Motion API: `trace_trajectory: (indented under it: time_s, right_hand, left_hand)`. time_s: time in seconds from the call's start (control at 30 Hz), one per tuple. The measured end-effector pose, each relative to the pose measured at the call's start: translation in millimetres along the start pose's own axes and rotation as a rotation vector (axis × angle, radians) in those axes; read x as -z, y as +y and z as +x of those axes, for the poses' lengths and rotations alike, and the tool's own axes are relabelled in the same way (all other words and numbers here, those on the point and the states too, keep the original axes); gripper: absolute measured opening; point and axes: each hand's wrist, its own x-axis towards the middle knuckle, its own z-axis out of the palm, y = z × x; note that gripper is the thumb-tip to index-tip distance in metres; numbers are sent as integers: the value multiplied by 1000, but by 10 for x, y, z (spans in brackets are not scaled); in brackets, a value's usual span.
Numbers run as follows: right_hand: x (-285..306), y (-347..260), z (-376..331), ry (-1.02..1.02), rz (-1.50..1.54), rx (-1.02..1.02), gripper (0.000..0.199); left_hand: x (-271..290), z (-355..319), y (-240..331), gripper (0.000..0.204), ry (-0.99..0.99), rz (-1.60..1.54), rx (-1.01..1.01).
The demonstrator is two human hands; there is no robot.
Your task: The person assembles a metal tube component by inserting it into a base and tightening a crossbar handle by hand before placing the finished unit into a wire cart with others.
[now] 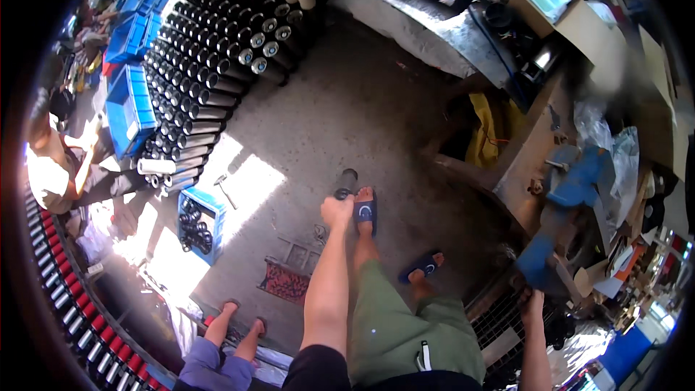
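Observation:
My left hand [336, 211] is closed around a dark cylinder [349, 179], held out over the floor beside my left sandal [365, 210]. The cylinder's far end sticks out beyond my fist; its near part is hidden by my fingers. Low at the right, my right hand [533, 307] has its fingers curled at the lower end of a blue bench vise [539, 253]. Whatever is in those fingers is too dark and small to make out. Just below that vise sits a black wire basket [499, 329] with dark parts beside it.
Rows of black and silver cylinders [210, 58] stand at the far left beside blue crates [130, 112]. A blue crate of black parts [199, 224] and a hammer [226, 192] lie nearer. A cluttered workbench [434, 18] runs behind. Two other people are at left [54, 152] and lower left [217, 366].

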Motion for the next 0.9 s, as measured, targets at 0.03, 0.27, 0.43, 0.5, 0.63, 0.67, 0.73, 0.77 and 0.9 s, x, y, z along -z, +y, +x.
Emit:
trace_trajectory:
  time_s: [0.03, 0.27, 0.43, 0.5, 0.63, 0.67, 0.73, 0.77, 0.9]
  right_hand:
    - [194, 75, 14, -37, -9, -13, 25]
    - [947, 495, -255, -41, -199, 36, 22]
    - [1225, 993, -237, 174, -336, 453, 40]
    - [1320, 908, -538, 243, -361, 426, 50]
    - [1661, 1219, -941, 257, -415, 418, 54]
    - [1734, 1323, -1020, 272, -421, 413, 55]
    - [1839, 1511, -1173, 297, -385, 452, 55]
    - [1861, 1555, -1265, 313, -382, 483, 55]
    - [1945, 1685, -1623, 372, -382, 458, 52]
  left_hand:
    - [119, -298, -318, 49, 134, -123, -106]
    - [2788, -3229, -1268, 82, -915, -727, -376]
    - [3311, -4869, 730, 74, -551, -1052, -1107]
    - [3243, -5245, 1154, 68, -484, -1130, -1465]
    - [2948, -5617, 2005, 49, -361, -1223, -1660]
    - [2869, -5632, 2220, 45, -370, -1219, -1579]
    - [2824, -5882, 2553, 21, -385, -1330, -1402]
    - [2729, -5748, 2715, 22, -403, -1296, -1386]
    - [2389, -5675, 3216, 26, -480, -1179, -1326]
